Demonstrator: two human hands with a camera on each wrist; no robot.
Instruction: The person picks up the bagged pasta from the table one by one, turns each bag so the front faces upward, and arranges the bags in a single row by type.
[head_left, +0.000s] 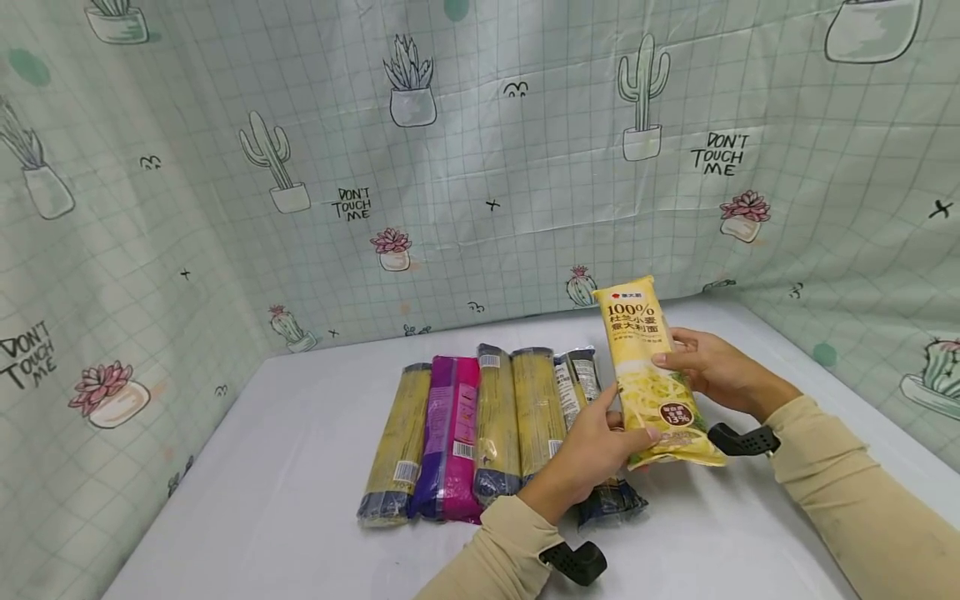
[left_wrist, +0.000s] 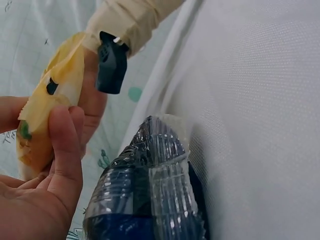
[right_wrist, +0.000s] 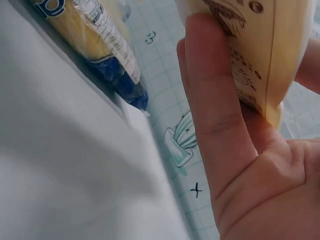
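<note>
Both hands hold up a yellow pasta packet with its printed front toward the head camera. The left hand grips its lower left side, thumb across the front. On the upper right edge the right hand pinches it, thumb in front and fingers behind. In the left wrist view the packet shows edge-on between both hands; the right wrist view shows fingers lying along its back. Beneath the left hand lies a dark-ended packet, partly hidden by that hand and the yellow packet.
Left of the hands, several pasta packets lie side by side on the white table: a purple-pink packet and yellow ones with dark blue ends, such as the leftmost packet. A cactus-print cloth hangs behind and at both sides.
</note>
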